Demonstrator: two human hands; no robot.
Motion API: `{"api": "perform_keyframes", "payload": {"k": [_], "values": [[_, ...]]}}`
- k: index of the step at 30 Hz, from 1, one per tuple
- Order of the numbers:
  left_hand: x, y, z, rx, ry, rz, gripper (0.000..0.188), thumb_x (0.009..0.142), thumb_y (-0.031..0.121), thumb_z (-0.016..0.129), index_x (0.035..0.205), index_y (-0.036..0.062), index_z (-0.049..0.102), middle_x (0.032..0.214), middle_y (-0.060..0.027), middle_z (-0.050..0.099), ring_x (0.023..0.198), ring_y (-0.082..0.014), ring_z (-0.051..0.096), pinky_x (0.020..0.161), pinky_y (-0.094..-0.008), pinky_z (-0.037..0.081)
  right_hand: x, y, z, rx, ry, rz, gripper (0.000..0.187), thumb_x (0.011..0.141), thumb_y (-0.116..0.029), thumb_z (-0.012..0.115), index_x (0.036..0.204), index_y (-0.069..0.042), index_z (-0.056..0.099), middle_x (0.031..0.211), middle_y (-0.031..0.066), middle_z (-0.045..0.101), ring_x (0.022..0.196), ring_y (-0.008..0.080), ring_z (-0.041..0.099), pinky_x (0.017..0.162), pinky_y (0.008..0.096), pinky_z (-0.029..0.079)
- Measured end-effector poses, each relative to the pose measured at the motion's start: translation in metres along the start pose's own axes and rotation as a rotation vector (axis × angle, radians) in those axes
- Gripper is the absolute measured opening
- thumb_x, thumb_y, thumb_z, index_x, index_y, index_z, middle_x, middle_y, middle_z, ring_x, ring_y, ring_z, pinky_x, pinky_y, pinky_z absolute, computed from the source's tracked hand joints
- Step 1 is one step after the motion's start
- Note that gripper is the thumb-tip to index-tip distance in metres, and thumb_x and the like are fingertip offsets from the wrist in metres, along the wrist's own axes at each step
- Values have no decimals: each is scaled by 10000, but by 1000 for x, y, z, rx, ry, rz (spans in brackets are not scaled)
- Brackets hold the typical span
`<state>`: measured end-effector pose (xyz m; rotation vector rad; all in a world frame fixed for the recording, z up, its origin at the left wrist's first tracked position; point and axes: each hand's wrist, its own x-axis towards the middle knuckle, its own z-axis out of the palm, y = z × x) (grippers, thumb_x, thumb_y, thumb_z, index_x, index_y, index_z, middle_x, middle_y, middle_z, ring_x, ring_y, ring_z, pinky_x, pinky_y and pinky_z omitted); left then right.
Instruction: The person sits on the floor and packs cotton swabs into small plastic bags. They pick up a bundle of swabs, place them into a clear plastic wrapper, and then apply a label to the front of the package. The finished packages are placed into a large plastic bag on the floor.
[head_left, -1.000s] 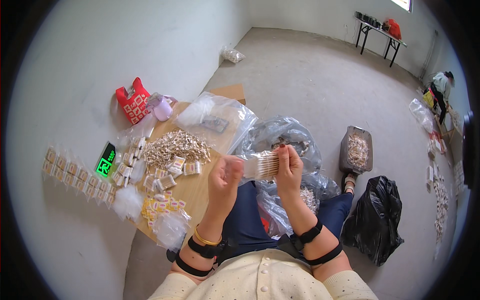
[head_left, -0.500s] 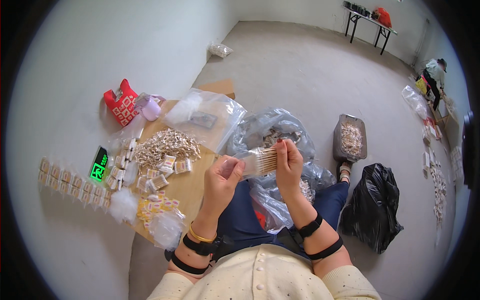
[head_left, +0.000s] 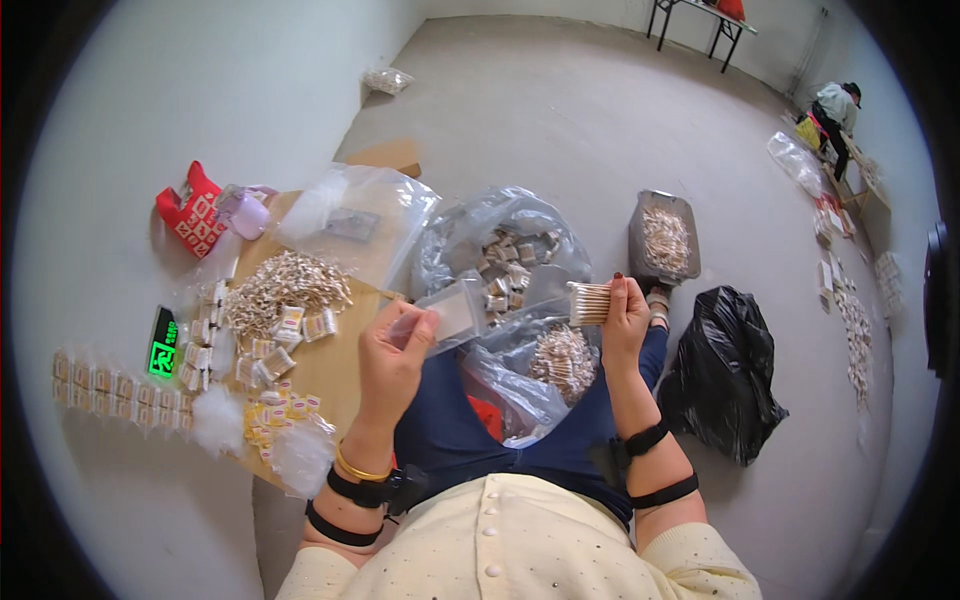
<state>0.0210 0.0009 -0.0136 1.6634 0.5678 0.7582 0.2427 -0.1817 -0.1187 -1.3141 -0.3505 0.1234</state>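
Between the fingers of my left hand (head_left: pixel 393 362) is a clear plastic bag (head_left: pixel 452 314), held flat over my lap. My right hand (head_left: pixel 626 320) pinches a bundle of cotton swabs (head_left: pixel 588 303), their tips pointing left toward the bag but apart from it. Below the swabs, a clear plastic sack (head_left: pixel 515 372) on my lap holds a heap of loose swabs (head_left: pixel 565 362). Beyond my hands stands a larger clear sack (head_left: pixel 450 230) with several small packs (head_left: pixel 510 265) inside.
At left, a wooden table (head_left: pixel 350 350) bears a swab pile (head_left: pixel 283 290), packets and yellow labels (head_left: pixel 280 415). A grey bin (head_left: pixel 640 235) of swabs and a black bag (head_left: pixel 725 375) stand at right. Another person (head_left: pixel 836 110) bends at the far right wall.
The swab bundle in my right hand has come away from the clear bag and moved right. My left hand has shifted left with the bag. The whole view has shifted.
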Motion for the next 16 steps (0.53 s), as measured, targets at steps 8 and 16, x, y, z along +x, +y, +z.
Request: {"api": "perform_keyframes", "payload": {"k": [8,16], "values": [[-2,-14,2,-22,-15,-67,189,941,151,641,805,23,609,690,26,576,650,-34,531,589,-197,413,-13,165,-116,-1033,57,-211,325,967,-320,561,1027,-10,635,866,173,658,832,305,654,778,370,504],[-5,-28,-6,-104,-70,-136,160,927,171,669,853,34,634,726,31,597,673,-38,551,620,-200,438,-8,43,9,-107,-566,324,159,940,-185,624,1048,-71,645,939,68,679,888,142,644,801,293,503]]}}
